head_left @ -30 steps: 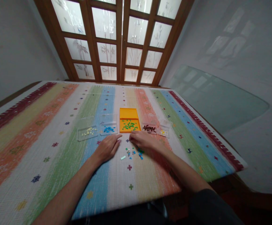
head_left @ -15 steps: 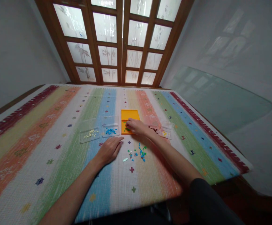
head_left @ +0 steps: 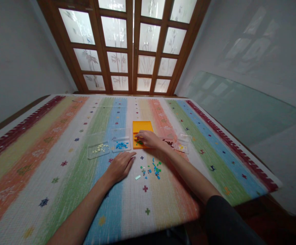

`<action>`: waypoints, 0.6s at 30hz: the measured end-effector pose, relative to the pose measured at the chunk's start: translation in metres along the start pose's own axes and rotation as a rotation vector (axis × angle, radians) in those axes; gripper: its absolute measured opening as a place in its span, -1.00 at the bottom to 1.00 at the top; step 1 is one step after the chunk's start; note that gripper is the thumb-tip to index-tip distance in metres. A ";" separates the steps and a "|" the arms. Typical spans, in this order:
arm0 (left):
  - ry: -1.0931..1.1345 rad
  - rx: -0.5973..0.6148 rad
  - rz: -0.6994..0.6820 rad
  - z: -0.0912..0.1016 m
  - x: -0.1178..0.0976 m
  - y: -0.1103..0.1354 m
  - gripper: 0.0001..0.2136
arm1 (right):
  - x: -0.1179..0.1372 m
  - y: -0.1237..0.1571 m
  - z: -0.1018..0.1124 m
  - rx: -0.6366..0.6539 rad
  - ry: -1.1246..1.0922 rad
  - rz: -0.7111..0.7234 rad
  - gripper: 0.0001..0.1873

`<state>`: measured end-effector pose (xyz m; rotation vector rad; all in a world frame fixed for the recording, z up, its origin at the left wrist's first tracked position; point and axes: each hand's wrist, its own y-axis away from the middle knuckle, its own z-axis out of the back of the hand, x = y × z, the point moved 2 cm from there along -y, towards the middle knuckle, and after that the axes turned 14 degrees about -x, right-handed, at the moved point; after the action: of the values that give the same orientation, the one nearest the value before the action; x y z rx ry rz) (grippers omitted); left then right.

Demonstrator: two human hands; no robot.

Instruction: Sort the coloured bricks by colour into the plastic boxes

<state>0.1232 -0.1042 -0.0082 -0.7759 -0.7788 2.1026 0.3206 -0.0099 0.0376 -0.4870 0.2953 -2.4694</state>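
Right hand (head_left: 148,139) reaches over the orange tray (head_left: 143,127), fingers curled down onto the green pieces (head_left: 139,142) at the tray's near end. Whether the grip is pinched on a piece or already let go cannot be told; the fingertips hide it.

Left hand (head_left: 119,166) lies flat and open on the striped cloth (head_left: 61,163) covering the surface, holding nothing, just left of the loose pile (head_left: 151,169) of small green, blue and pale pieces.

Clear box of pale yellow pieces (head_left: 98,148) and clear box of blue pieces (head_left: 121,145) stand left of the tray, side by side. Two more clear boxes, one with dark pieces (head_left: 168,142) and one with mixed bits (head_left: 181,147), sit right of it, partly behind the right forearm.

Judgement: small pieces want a fingertip pinch and a low release inside the tray wall, so nothing bounces out. The wrist should stay lifted to clear the dark-piece box beside it.

Room: the boxes form a tight row, touching or nearly so. Wide open cloth to the left and near side; right edge of the surface lies well apart from the work.
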 end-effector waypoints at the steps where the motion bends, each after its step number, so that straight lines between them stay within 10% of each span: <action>1: 0.000 -0.002 0.000 0.000 0.000 0.000 -0.75 | -0.002 0.001 0.001 -0.029 -0.031 0.007 -0.67; 6: -0.002 -0.011 -0.001 0.001 -0.001 -0.001 -0.76 | -0.004 0.018 0.016 -0.107 -0.139 0.036 -0.73; 18: 0.018 0.003 0.031 -0.001 0.002 0.001 -0.76 | 0.031 0.080 0.029 0.367 -0.203 0.149 -0.80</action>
<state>0.1226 -0.1028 -0.0098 -0.8089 -0.7585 2.1212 0.3499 -0.0951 0.0468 -0.5291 -0.1952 -2.2379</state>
